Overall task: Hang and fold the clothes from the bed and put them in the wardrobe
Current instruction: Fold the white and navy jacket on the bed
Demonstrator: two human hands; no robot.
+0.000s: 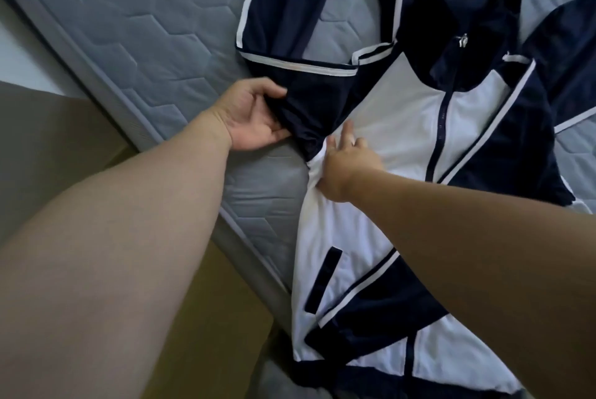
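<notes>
A navy and white zip-up hooded jacket [403, 127] lies spread face up on the grey quilted mattress [135, 27], its hem hanging over the mattress edge toward me. My left hand [254, 114] grips the navy sleeve where it meets the body, near the armpit. My right hand [345, 166] pinches the white fabric of the jacket's side just below that spot, fingers pressing on the cloth. The sleeve runs up and away from my left hand. The hood lies bunched at the top.
The mattress edge [96, 76] runs diagonally from upper left to bottom centre. A tan floor [64, 140] lies to the left of it. Another navy and white sleeve [574, 53] extends off at the right.
</notes>
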